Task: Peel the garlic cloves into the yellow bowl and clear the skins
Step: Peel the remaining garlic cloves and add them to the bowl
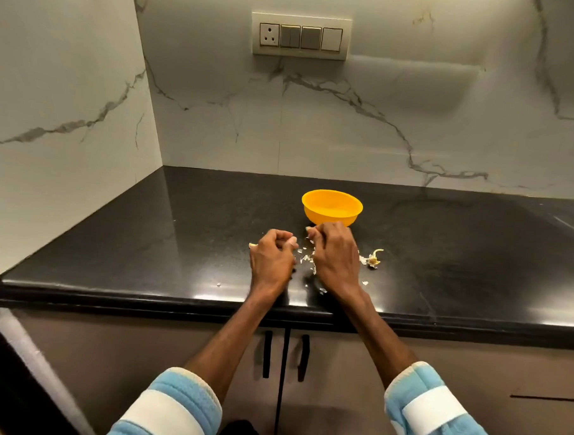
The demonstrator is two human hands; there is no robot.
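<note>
Head view: round yellow bowl [332, 208] upright on black worktop [146, 237], just beyond both hands. Pale papery garlic skins [372, 259] lie scattered around them; right hand [336, 254] pinches a pale garlic piece [311, 232]; left hand [272, 256] curled, contents hidden.

Left of the bowl [325, 217] the tabletop [146, 237] lies bare out to the side wall [70, 92]; right of the bowl it is bare too. Behind the bowl a free strip runs to the back wall [398, 130]. In front of the bowl the right hand [335, 252], pinching a clove [309, 230], and the left hand [272, 257] block the way. Skins [305, 259] lie scattered between and around them, and a stalk scrap [373, 259] lies front-right.
</note>
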